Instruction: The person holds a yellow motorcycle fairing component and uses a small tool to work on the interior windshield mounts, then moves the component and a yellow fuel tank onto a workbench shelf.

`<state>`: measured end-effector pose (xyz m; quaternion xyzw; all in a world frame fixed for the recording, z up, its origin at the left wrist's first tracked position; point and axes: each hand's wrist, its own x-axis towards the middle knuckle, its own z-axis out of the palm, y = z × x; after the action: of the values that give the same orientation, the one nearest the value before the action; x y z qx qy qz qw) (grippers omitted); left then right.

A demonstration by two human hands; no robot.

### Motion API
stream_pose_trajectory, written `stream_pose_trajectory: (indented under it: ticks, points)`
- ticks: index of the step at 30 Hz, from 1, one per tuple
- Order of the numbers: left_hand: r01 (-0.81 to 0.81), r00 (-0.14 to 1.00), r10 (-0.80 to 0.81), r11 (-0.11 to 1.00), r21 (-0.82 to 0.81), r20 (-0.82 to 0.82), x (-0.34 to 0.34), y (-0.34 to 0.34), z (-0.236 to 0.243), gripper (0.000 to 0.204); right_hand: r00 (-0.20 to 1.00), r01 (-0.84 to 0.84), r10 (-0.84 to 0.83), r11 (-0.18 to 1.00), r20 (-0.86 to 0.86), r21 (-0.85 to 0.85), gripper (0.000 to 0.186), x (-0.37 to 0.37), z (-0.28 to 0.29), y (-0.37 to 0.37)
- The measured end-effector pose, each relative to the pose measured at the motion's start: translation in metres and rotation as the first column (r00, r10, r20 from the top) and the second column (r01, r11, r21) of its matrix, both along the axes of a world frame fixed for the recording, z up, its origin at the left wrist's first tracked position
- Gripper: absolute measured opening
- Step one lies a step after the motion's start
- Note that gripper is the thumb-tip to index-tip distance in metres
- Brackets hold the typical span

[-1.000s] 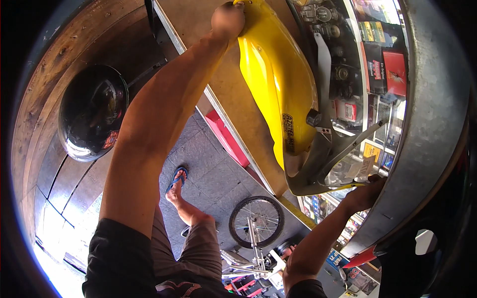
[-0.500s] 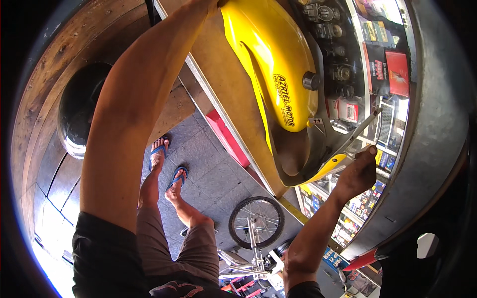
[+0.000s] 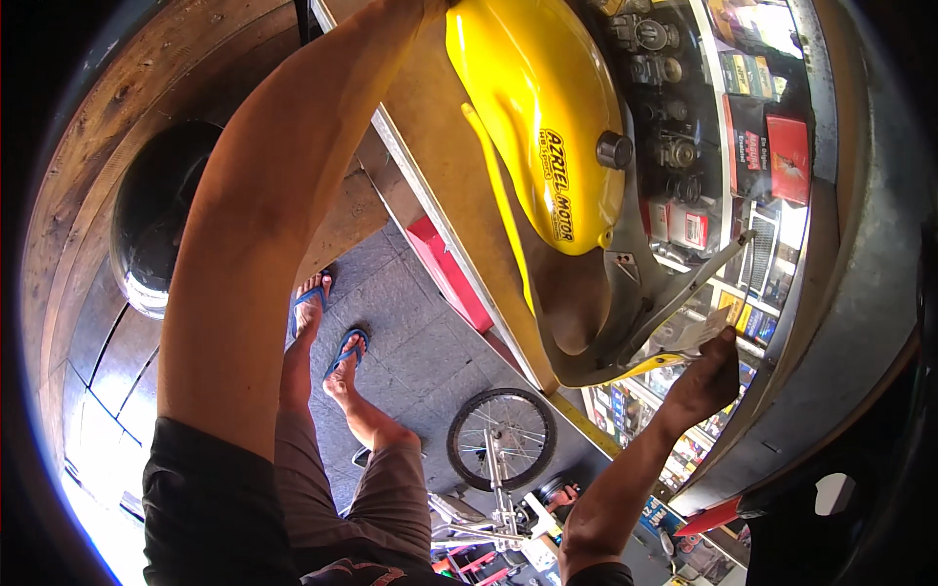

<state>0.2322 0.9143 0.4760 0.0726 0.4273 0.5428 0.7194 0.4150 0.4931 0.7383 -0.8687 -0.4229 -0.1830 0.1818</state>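
Observation:
A glossy yellow motorcycle fuel tank [image 3: 535, 107] with a black cap and dark lettering lies on the brown counter edge. Around its near end curves a thin body panel [image 3: 576, 366], yellow outside and grey inside, with metal brackets. My right hand [image 3: 705, 383] is closed on the panel's near right end, where a pale tab shows beside the fingers. My left arm reaches to the tank's far end; only a little of my left hand [image 3: 435, 6] shows at the upper edge, its fingers hidden.
A glass display case [image 3: 684, 98] holds carburettors, boxes and small packets on the right. On the left stands a round black stool [image 3: 166, 215]. A spoked wheel [image 3: 501, 439] and bike frame parts are on the floor below, near my sandalled feet [image 3: 347, 352].
My right hand has moved slightly down, tilting the panel so its grey inner side and bracket show more. The panel's left yellow edge now stands farther from the tank.

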Motion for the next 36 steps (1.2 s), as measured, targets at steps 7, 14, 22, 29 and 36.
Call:
stream_pose_trajectory:
  ticks: [7, 14, 22, 29, 36]
  points:
    - [0.054, 0.960, -0.066, 0.997, -0.049, -0.271, -0.011, -0.010, 0.018, 0.035, 0.998, -0.022, 0.021, 1.000, 0.064, 0.012, 0.056, -0.001, -0.008, 0.002]
    - [0.167, 0.927, -0.114, 0.979, 0.120, -0.357, -0.008, -0.054, 0.006, 0.049, 0.997, -0.071, 0.072, 0.997, -0.018, 0.036, 0.064, 0.009, -0.011, -0.026]
    - [0.293, 0.917, -0.228, 0.942, 0.166, -0.327, 0.010, -0.042, -0.008, 0.042, 0.987, -0.141, 0.131, 0.984, -0.090, -0.112, 0.065, 0.000, -0.003, -0.027]
    - [0.572, 0.182, 0.238, 0.763, 0.299, -0.954, 0.008, -0.030, -0.043, 0.034, 0.985, -0.146, 0.138, 0.986, -0.108, -0.079, 0.061, 0.003, -0.008, -0.030]
    - [0.611, 0.546, -0.214, 0.764, 0.210, -0.810, 0.008, -0.026, -0.035, 0.037, 0.982, -0.136, 0.123, 0.987, -0.145, -0.080, 0.061, 0.012, -0.007, -0.035]
